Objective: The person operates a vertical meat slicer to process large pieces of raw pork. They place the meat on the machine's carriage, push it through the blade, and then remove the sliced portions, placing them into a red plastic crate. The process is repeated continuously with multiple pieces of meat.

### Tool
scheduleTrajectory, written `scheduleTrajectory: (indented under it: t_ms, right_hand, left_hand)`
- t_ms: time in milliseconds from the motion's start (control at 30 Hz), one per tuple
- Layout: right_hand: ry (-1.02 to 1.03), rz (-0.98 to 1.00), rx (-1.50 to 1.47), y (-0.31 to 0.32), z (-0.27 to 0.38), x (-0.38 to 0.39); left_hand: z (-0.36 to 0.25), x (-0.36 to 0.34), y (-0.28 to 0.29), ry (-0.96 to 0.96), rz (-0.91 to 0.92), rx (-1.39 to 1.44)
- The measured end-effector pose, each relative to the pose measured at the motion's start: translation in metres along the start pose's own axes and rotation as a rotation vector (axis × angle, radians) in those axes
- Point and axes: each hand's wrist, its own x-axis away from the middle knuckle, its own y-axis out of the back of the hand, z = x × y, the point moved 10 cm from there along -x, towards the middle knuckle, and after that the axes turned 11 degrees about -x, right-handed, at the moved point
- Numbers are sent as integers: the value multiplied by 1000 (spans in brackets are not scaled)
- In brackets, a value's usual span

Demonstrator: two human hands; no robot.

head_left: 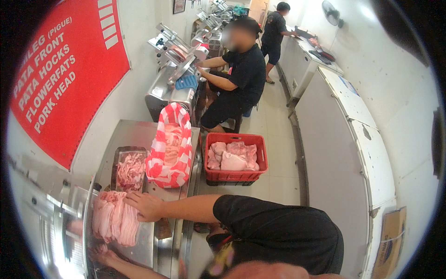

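Sliced pork [116, 221] is touched by the right hand [146, 207], grip loosely spread; for the left hand [105, 256] I cannot tell

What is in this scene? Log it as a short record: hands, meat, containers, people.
Right hand: palm down on sliced meat
Left hand: near the meat's lower edge in the picture; contact unclear
Tray: metal, holding meat scraps
Bag: red and white, open, with meat inside, on the table
Crate: red, on the floor side, holding meat chunks
People: one seated at a slicer; one standing farther back
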Motion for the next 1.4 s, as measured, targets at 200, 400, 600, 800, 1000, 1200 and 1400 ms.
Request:
scheduleTrajectory:
  t_ms: [200,400,600,800,1000,1200,1400]
  right_hand:
    - [14,-1,-11,2,5,0]
    - [12,0,-16,3,2,1]
    - [34,-16,-4,1,5,-1]
    - [26,-38,8,2,1,0]
    - [19,10,-40,2,11,-3]
    - [12,-10,-29,0,0,0]
    - [-3,0,-44,1,-1,0]
  left_hand:
    - [0,-40,31,-172,121,48]
    - [-17,7,-4,-141,67,44]
    - [-23,13,-6,-56,8,14]
    - [-13,19,-20,104,-10,-34]
    - [-24,18,-2,75,-113,-138]
    - [-66,97,-62,156,-133,8]
    - [-64,79,-45,35,-200,65]
